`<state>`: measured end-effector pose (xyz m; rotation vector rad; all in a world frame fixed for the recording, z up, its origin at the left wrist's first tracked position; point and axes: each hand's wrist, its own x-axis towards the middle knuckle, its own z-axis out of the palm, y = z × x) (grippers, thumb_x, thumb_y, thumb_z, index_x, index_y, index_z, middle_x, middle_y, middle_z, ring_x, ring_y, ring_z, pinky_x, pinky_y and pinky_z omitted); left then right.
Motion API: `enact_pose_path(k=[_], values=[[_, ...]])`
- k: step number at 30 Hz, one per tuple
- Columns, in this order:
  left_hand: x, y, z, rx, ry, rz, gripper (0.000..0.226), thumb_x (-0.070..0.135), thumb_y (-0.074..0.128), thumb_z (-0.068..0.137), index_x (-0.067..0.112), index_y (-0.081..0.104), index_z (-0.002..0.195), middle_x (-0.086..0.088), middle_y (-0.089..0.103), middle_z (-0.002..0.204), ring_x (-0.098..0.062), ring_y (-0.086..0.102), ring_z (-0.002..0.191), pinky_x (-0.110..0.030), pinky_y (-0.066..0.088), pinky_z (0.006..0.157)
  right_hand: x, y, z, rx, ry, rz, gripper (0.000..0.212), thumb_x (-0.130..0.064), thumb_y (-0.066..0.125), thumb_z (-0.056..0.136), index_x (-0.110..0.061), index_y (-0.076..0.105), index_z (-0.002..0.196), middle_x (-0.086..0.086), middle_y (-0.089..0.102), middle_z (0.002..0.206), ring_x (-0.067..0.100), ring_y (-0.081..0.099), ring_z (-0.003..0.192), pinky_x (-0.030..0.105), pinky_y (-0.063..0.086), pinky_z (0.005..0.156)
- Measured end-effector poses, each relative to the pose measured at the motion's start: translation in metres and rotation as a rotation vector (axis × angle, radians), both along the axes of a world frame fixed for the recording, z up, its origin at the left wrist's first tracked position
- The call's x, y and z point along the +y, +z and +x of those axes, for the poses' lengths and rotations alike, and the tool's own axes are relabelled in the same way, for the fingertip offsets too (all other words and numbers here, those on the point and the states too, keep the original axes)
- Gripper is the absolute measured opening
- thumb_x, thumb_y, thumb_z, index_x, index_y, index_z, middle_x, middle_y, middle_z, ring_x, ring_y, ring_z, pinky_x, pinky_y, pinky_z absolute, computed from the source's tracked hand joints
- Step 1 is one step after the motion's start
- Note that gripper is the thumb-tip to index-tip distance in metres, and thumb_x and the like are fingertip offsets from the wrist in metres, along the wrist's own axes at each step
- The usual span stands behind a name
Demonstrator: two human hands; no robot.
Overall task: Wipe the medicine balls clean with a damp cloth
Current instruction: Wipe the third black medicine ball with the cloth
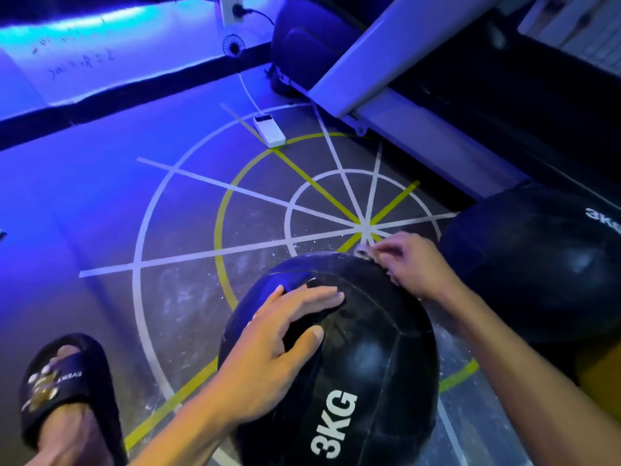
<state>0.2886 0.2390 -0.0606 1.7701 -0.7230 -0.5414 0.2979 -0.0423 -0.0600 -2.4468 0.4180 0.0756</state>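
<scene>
A black medicine ball (363, 358) marked 3KG sits on the floor at the bottom centre. My left hand (279, 334) lies on its top with fingers spread flat, steadying it. My right hand (415, 264) grips a small pale cloth (364, 253) and presses it against the ball's far upper edge; most of the cloth is hidden under the fingers. A second black 3KG medicine ball (537, 264) rests on the floor at the right, just behind my right hand.
The floor has a painted target of white and yellow lines (364, 227), with white specks around the ball. A white power bank (268, 129) with its cable lies further back. A treadmill frame (386, 62) stands at the back right. My sandalled foot (67, 381) is at the bottom left.
</scene>
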Motion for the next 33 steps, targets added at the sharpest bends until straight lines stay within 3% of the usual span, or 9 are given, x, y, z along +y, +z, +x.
enact_pose_path(k=[4, 6, 11, 15, 19, 22, 25, 29, 33], values=[[-0.003, -0.001, 0.008, 0.011, -0.017, -0.004, 0.040, 0.014, 0.057, 0.104, 0.032, 0.055, 0.140, 0.026, 0.062, 0.138, -0.007, 0.045, 0.143, -0.054, 0.023, 0.122, 0.026, 0.018, -0.006, -0.056, 0.170, 0.185, 0.023, -0.003, 0.070, 0.092, -0.021, 0.080, 0.100, -0.001, 0.071, 0.100, 0.006, 0.066, 0.078, 0.012, 0.047, 0.071], [-0.002, -0.003, 0.013, 0.030, -0.027, 0.006, 0.042, 0.008, 0.059, 0.103, 0.031, 0.057, 0.138, 0.025, 0.064, 0.135, -0.010, 0.048, 0.141, -0.052, 0.027, 0.121, 0.044, 0.017, -0.006, -0.072, 0.252, 0.234, 0.021, -0.004, 0.066, 0.095, -0.019, 0.079, 0.103, -0.004, 0.066, 0.098, 0.002, 0.065, 0.067, 0.014, 0.047, 0.064], [-0.005, -0.002, 0.017, 0.030, -0.056, 0.025, 0.045, 0.004, 0.061, 0.101, 0.031, 0.058, 0.136, 0.025, 0.066, 0.131, -0.010, 0.050, 0.138, -0.042, 0.035, 0.117, -0.007, -0.010, 0.002, 0.088, -0.144, 0.198, 0.015, -0.012, 0.064, 0.099, -0.021, 0.076, 0.100, -0.008, 0.061, 0.054, -0.001, 0.051, 0.038, 0.014, 0.040, 0.046], [-0.010, -0.004, 0.026, 0.036, 0.044, -0.020, 0.059, -0.003, 0.070, 0.087, 0.034, 0.060, 0.133, 0.012, 0.073, 0.122, -0.015, 0.060, 0.128, -0.035, 0.040, 0.113, -0.006, -0.017, -0.025, 0.010, -0.216, 0.174, 0.019, -0.013, 0.068, 0.096, -0.028, 0.078, 0.101, -0.011, 0.066, 0.068, 0.000, 0.058, 0.047, 0.014, 0.043, 0.054], [-0.023, -0.002, 0.027, -0.082, 0.164, 0.076, 0.056, 0.025, 0.080, 0.085, 0.044, 0.059, 0.133, 0.019, 0.059, 0.129, -0.003, 0.057, 0.125, -0.022, 0.044, 0.106, -0.001, -0.014, -0.049, -0.080, -0.336, 0.282, 0.020, -0.011, 0.069, 0.096, -0.028, 0.078, 0.100, -0.001, 0.070, 0.095, 0.007, 0.062, 0.051, 0.020, 0.048, 0.053], [-0.027, -0.002, 0.025, -0.179, 0.201, 0.217, 0.030, 0.058, 0.075, 0.082, 0.038, 0.072, 0.105, 0.022, 0.065, 0.111, 0.000, 0.063, 0.107, -0.028, 0.050, 0.094, 0.007, -0.011, -0.067, -0.130, -0.385, 0.358, 0.018, -0.007, 0.069, 0.095, -0.017, 0.079, 0.105, 0.003, 0.064, 0.097, 0.009, 0.061, 0.048, 0.021, 0.048, 0.049], [-0.034, -0.001, 0.027, -0.231, 0.270, 0.237, 0.027, 0.058, 0.071, 0.084, 0.032, 0.071, 0.084, 0.019, 0.070, 0.094, -0.003, 0.066, 0.090, -0.034, 0.053, 0.083, 0.012, -0.009, -0.079, -0.165, -0.407, 0.355, 0.017, -0.008, 0.070, 0.095, -0.015, 0.078, 0.107, 0.004, 0.062, 0.095, 0.008, 0.059, 0.044, 0.018, 0.046, 0.048], [-0.050, 0.024, 0.034, -0.167, 0.326, 0.082, 0.028, 0.049, 0.062, 0.092, 0.023, 0.068, 0.085, 0.012, 0.074, 0.081, -0.009, 0.070, 0.080, -0.043, 0.057, 0.078, 0.017, -0.012, -0.082, -0.220, -0.403, 0.319, 0.018, -0.012, 0.072, 0.093, -0.021, 0.080, 0.106, 0.002, 0.065, 0.096, 0.010, 0.065, 0.053, 0.018, 0.048, 0.053], [-0.056, 0.043, 0.030, -0.404, 0.118, 0.397, 0.040, 0.072, 0.062, 0.082, 0.040, 0.055, 0.104, 0.025, 0.065, 0.101, -0.002, 0.063, 0.098, -0.035, 0.053, 0.076, 0.021, -0.012, -0.083, -0.252, -0.366, 0.176, 0.019, -0.018, 0.073, 0.091, -0.030, 0.080, 0.104, -0.015, 0.066, 0.096, -0.003, 0.064, 0.086, 0.017, 0.048, 0.075]])
